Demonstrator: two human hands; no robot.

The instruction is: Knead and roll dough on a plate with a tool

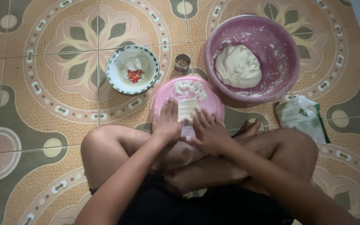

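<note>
Sitting: person cross-legged on a patterned tile floor (42, 125), both hands out over a pink plate (163, 98).
Left hand (166, 123): fingers spread flat, palm down, pressed on the near-left part of the plate, touching the left edge of the dough strip (187, 110).
Right hand (208, 131): fingers open and extended, tips at the right edge of the same strip (neither hand is closed around it).
Dough strip: pale, roughly rectangular, lying flat on the plate between the two hands.
Flour patch (190, 88): loose white powder on the plate, just beyond the fingertips.
Pink basin (271, 39): beyond and to the right of the right hand, holding a large dough mass (238, 66); walls smeared white.
Small bowl (117, 79): beyond the left hand, white with green-patterned rim and a red flower, holding white powder.
Metal ring cutter (183, 62): on the floor between bowl and basin, apart from both.
Plastic bag (301, 116): right of the right hand, near the knee.
</note>
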